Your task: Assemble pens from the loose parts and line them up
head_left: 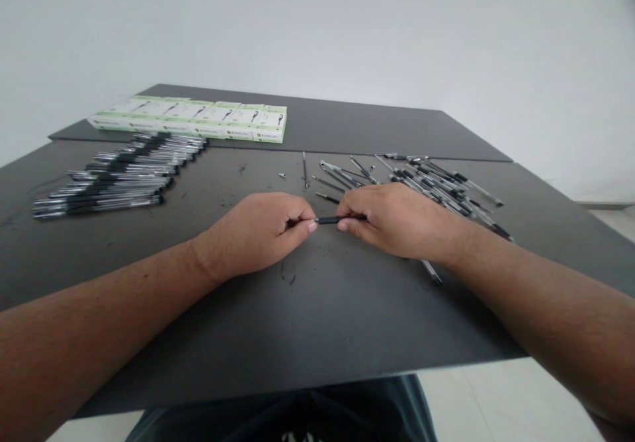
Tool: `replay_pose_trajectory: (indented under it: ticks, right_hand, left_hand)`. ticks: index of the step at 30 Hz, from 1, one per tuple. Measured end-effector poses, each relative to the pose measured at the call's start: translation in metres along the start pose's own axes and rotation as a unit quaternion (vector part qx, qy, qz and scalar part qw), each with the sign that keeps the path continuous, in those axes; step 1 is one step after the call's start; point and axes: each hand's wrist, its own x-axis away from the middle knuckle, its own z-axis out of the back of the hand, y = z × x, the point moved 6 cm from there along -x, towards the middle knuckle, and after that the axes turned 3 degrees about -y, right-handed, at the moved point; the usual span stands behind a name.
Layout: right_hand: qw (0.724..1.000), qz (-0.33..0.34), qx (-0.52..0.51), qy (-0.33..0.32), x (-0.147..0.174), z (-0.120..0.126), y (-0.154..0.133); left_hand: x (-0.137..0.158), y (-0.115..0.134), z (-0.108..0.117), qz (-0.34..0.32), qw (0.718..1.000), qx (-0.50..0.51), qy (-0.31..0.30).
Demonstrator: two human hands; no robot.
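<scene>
A black pen (327, 220) lies level between my two hands, just above the table. My left hand (260, 230) is closed, thumb and forefinger pinching the pen's left end, whose tip they hide. On the right part of the same pen, my right hand (397, 220) is closed in a pinch. Beyond the hands lie loose pen refills (327, 197) and small silvery tips (282, 175). Close by my right hand is a loose pile of clear pens with black grips (446, 190), partly covered by that hand.
Many clear and black pens (119, 171) lie in a slanting row at the left. Behind them stands a line of white and green boxes (198, 118). Dark smudges mark the grey table (297, 336), whose near edge is close to my lap.
</scene>
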Motion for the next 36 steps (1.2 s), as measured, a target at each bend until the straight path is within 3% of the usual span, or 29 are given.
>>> replay_pose_trajectory:
  ticks: [3,8,13,36]
  right_hand:
    - [1.000,0.003,0.001,-0.017,0.0005,-0.0019,-0.0004]
    - [1.000,0.006,-0.013,0.010,0.0009,-0.0006,0.0018]
    - [1.000,0.008,0.011,-0.021,-0.0004,-0.0036,0.0002]
    - [1.000,0.015,-0.018,0.002,-0.0005,-0.0039,0.0010]
  left_hand:
    - [0.0004,0.0005,-0.0005,-0.002,1.000,0.000,-0.001]
    - [-0.0001,0.0014,-0.0002,-0.001,1.000,0.000,0.002]
    - [-0.0006,0.0004,-0.0005,0.001,1.000,0.002,0.000]
    - [-0.0003,-0.0005,-0.0013,0.007,1.000,0.010,-0.003]
